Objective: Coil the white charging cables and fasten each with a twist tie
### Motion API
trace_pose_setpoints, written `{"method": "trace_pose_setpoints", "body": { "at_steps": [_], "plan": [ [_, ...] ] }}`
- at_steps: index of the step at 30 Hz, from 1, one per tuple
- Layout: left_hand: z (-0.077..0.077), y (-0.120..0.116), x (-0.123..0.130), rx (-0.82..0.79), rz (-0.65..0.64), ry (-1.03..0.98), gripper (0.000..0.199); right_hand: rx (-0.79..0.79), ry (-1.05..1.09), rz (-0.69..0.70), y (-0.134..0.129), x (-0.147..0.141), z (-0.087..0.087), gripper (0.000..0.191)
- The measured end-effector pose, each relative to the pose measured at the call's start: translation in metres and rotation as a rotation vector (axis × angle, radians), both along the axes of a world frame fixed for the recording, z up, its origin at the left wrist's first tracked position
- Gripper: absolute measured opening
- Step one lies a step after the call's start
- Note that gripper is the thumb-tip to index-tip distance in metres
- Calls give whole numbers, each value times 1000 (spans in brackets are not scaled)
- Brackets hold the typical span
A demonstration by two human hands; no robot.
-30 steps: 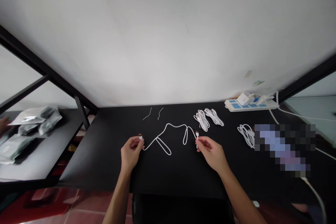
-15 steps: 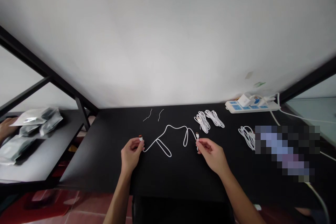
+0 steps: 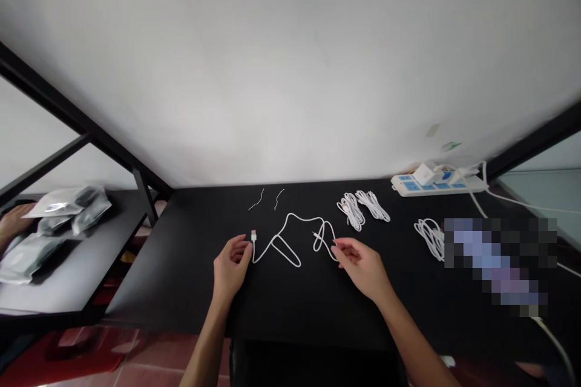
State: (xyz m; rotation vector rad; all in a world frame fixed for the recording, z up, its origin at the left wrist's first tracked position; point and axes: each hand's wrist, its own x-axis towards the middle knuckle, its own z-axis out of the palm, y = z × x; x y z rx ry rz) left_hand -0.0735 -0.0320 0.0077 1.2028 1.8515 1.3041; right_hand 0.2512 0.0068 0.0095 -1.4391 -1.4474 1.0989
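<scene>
In the head view, a white cable [image 3: 305, 218] is seen laid loosely across the black table [image 3: 172, 284], in the lower centre of the frame, with a narrow loop towards each end. Its USB plug [image 3: 253, 236] is pointed towards the top of the frame, just beside the fingertips of the left hand [image 3: 230, 269]; the thumb and forefinger there are held slightly apart. At the cable's right part, the thumb and forefinger of the right hand [image 3: 367, 266] are brought close together; whether the cable is pinched cannot be told. The small end plug [image 3: 315, 234] is left of that hand, near the right loop.

Above the cable, two thin white ties [image 3: 278, 199] are laid apart. Right of centre, two coiled cables [image 3: 353, 211] are placed side by side, below and left of a power strip [image 3: 411, 188]. Farther right, another coil [image 3: 430, 239] is partly covered by a pixelated patch. At the left edge, silvery packets [image 3: 59, 202] are touched by another person's hand [image 3: 14, 222].
</scene>
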Motion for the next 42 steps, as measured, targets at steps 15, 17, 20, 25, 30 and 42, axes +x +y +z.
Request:
{"method": "trace_pose_setpoints", "body": {
  "at_steps": [15,17,20,25,30,42],
  "plan": [
    [27,28,99,-154,-108,672,96,154,-816,29,29,-55,18,50],
    [21,34,105,-131,-120,678,95,231,-763,48,28,-53,13,45],
    [16,37,107,-102,-168,649,87,317,-694,70,26,-46,7,42],
    [16,31,96,-34,-353,585,67,320,-680,70,24,-34,6,37],
    [24,20,79,-21,-460,556,77,324,-677,66,24,-26,6,36],
    [24,45,97,-47,-620,717,116,217,-474,-23,25,-39,5,29]
  ]
}}
